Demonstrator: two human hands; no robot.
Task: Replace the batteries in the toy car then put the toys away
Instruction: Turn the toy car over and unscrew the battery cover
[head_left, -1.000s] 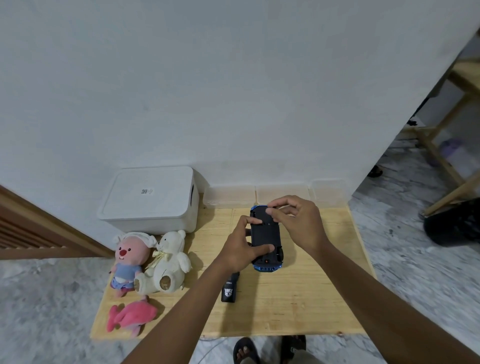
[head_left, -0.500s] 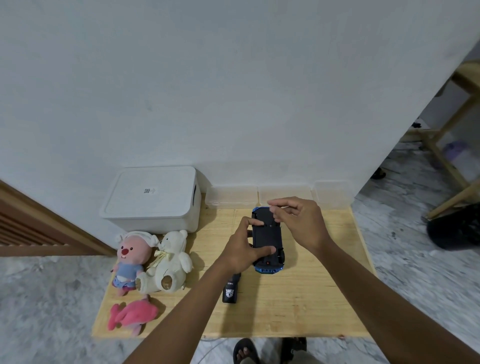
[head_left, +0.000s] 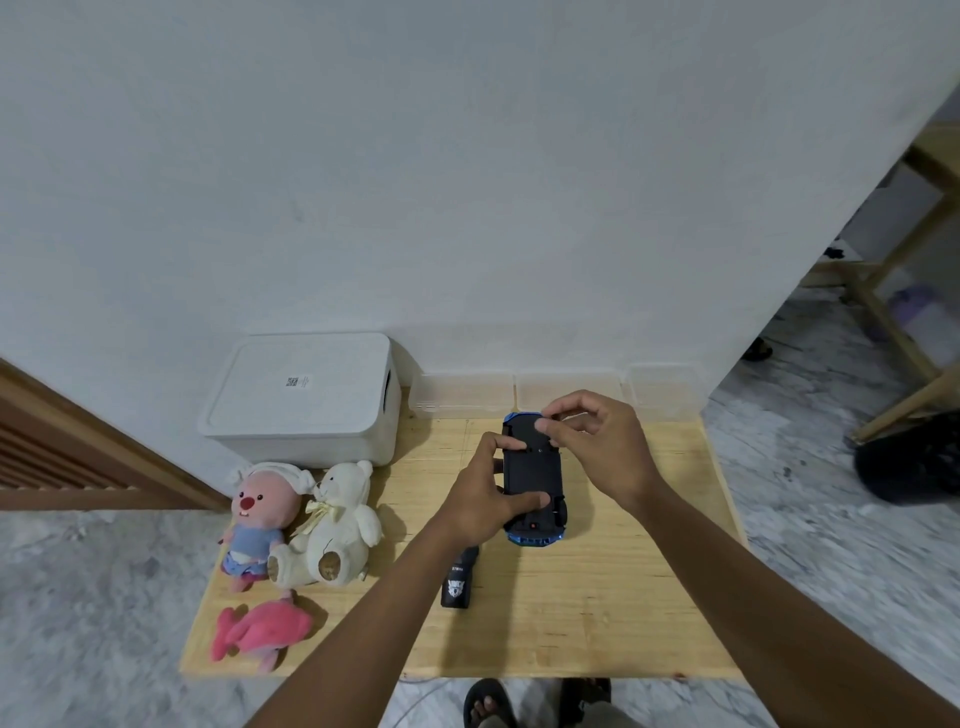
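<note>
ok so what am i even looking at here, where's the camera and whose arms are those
No machine here: the arms are a person's, and the picture comes from a camera worn on their head, looking forward and down, so both arms reach in from the bottom. On the wooden table lies a blue toy car, black underside up. The left hand grips its side; the right hand pinches its fingertips at the car's far end, and whether they hold anything small is unclear. To the left sit a pink-faced doll, a white bear and a pink plush toy. A small black gadget lies beside the left forearm, and a white lidded box stands by the wall.
</note>
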